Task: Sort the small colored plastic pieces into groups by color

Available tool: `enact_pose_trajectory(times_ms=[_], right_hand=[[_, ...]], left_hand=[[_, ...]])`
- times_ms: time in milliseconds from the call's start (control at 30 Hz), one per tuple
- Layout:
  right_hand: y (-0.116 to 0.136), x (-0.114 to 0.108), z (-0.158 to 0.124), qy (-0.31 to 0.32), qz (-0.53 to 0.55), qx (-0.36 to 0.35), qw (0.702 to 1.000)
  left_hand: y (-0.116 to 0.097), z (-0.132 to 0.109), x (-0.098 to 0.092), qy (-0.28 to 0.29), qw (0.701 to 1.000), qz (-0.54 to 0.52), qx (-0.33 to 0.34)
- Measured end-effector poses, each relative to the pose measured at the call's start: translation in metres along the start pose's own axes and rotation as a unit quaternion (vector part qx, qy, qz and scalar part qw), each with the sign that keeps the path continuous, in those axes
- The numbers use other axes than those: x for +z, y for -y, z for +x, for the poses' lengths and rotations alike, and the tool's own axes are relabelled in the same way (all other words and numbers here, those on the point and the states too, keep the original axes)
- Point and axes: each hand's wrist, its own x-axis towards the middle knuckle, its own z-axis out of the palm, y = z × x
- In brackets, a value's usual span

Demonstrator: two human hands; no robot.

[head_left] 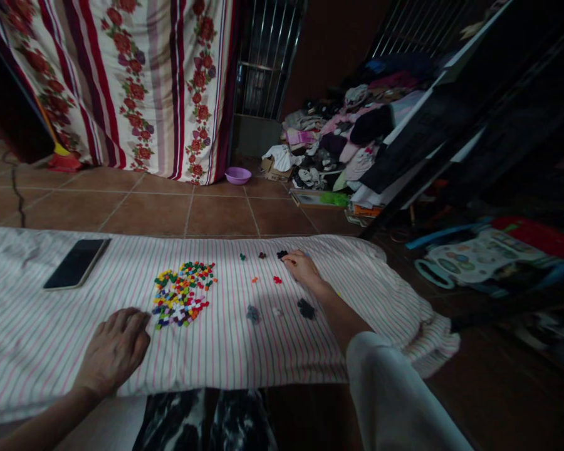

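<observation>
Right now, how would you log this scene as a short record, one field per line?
Left hand: palm down near the multicoloured pile
Right hand: fingers at the black pieces; grip unclear
Middle row: orange pieces, red pieces
Near row: grey cluster, white pieces, dark cluster
Surface: striped cloth
Far left: phone
Floor: purple basin beside curtain

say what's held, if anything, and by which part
Cannot tell: right hand is at the far black pieces, any hold unclear; left hand shows nothing held.
</observation>
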Motion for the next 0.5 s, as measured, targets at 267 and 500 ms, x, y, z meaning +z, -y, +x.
enact_pose_trajectory(times_ms=[267,500], right_hand=[[0.012,0.008,-0.01,0.059,-0.097,0.004,0.994],[0.011,0.014,-0.01,0.035,-0.093,0.031,0.995]], left_hand=[[-0.002,0.002,-0.002,0.006,1.0,0.01,-0.007],[-0.002,0.002,-0.002,-0.005,1.0,0.009,-0.005]])
